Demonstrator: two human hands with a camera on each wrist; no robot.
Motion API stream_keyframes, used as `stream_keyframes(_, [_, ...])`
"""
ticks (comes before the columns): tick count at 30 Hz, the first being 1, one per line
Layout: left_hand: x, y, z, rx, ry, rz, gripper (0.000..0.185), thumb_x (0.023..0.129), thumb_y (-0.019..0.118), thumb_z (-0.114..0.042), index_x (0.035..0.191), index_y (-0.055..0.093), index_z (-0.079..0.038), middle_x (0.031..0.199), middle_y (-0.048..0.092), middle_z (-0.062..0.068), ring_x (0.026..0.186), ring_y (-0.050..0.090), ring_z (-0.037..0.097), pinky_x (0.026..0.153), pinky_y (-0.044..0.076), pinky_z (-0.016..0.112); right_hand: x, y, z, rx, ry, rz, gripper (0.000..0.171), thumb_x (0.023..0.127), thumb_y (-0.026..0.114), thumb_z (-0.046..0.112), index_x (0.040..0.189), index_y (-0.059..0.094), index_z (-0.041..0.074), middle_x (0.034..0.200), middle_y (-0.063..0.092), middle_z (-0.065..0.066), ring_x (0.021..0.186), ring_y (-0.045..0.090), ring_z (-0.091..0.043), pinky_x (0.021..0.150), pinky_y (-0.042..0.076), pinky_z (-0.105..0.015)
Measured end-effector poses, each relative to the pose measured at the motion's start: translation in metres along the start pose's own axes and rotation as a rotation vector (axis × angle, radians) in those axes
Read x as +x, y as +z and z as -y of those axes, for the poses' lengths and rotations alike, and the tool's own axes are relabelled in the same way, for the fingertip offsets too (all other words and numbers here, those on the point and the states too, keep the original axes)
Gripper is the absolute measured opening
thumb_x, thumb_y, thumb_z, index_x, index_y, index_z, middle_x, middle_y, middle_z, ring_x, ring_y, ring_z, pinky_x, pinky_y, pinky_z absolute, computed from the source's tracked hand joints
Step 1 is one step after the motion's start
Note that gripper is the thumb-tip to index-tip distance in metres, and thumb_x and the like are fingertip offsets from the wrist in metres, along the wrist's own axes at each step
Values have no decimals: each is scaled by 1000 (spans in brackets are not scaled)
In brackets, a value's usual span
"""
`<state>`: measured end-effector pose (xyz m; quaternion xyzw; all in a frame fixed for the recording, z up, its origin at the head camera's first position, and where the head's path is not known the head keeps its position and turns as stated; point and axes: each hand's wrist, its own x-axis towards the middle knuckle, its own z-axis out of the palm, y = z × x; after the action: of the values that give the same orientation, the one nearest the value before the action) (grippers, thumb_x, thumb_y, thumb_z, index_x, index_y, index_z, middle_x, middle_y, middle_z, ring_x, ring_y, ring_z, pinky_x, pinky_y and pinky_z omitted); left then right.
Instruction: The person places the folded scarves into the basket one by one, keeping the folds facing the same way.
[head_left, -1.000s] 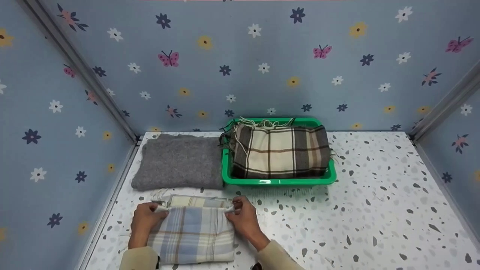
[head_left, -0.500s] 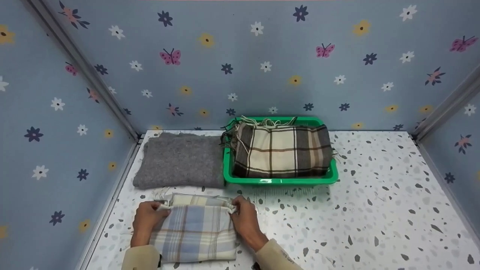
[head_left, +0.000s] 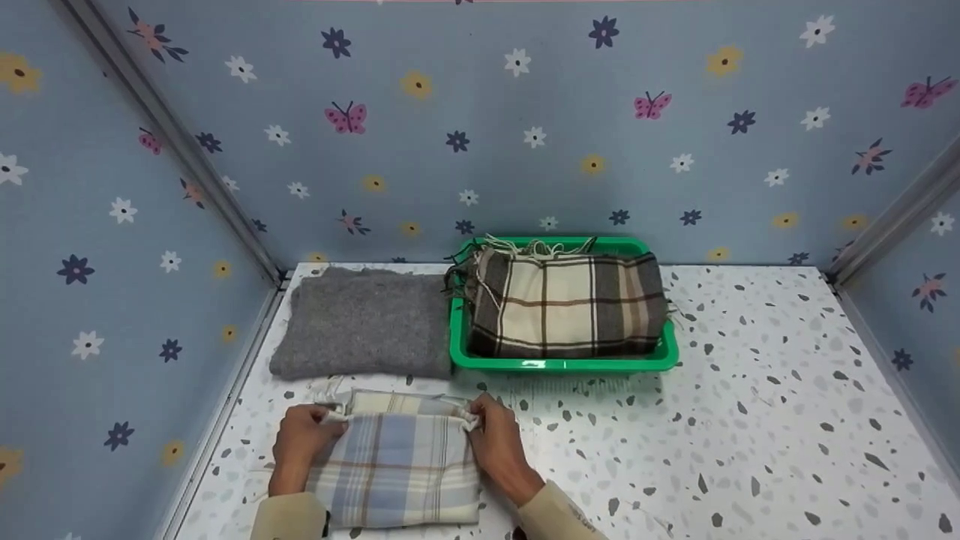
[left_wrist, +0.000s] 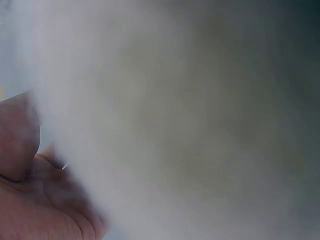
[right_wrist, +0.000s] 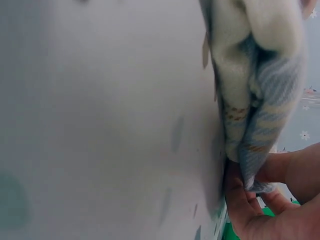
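A folded plaid scarf (head_left: 397, 465) in pale blue, cream and brown lies on the speckled tabletop, near the front left. My left hand (head_left: 301, 442) pinches its far left corner between thumb and fingers. At the far right corner my right hand (head_left: 496, 442) pinches the cloth the same way. A strip of the scarf's lower layer shows beyond the upper fold, with pale fringe at its left end. In the right wrist view the scarf's layered side (right_wrist: 260, 100) hangs down to the fingers and thumb. Blurred pale cloth covers most of the left wrist view.
Behind the scarf lies a folded grey woollen cloth (head_left: 367, 322). Right of that, against the flowered back wall (head_left: 525, 97), stands a green tray (head_left: 570, 365) holding a folded brown, black and cream plaid scarf (head_left: 562, 300) with fringe. Flowered side walls flank the tabletop (head_left: 675, 450).
Both hands keep their pinch on the scarf's far corners. The whole head view has shifted slightly; the tray and grey cloth stay in place.
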<state>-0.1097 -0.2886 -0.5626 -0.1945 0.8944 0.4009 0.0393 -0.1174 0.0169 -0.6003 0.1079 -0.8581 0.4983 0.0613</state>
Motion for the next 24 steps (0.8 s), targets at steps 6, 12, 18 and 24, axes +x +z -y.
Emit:
stream_keyframes(6, [-3, 3, -5, 23, -3, 21, 46, 88, 80, -14, 123, 69, 13, 128, 65, 36, 100, 68, 45, 85, 53, 61, -2, -5, -2, -10, -14, -21, 35, 77, 62, -26, 96, 65, 3, 78, 61, -4, 69, 46, -7, 61, 42, -27])
stream_keyframes(12, [-4, 9, -8, 19, -7, 18, 39, 85, 81, -14, 113, 73, 10, 113, 69, 29, 89, 67, 36, 75, 53, 53, -4, -13, -5, -3, -2, -2, 35, 77, 62, -26, 96, 64, 3, 75, 59, -4, 67, 44, -6, 59, 40, -25])
stream_keyframes(18, [-5, 18, -11, 20, -10, 10, 37, 84, 82, -15, 111, 75, 8, 109, 71, 26, 85, 66, 33, 71, 52, 49, -6, -24, -10, 0, 6, 18, 35, 78, 59, -25, 98, 64, 3, 74, 58, -3, 66, 43, -5, 59, 39, -24])
stream_keyframes(24, [-10, 26, -18, 25, -32, 24, 26, 85, 83, -13, 103, 75, 4, 94, 69, 16, 74, 58, 25, 64, 43, 40, -10, -35, -15, -11, -28, 28, 33, 81, 60, -25, 99, 64, 3, 72, 59, -3, 64, 40, -3, 58, 37, -25])
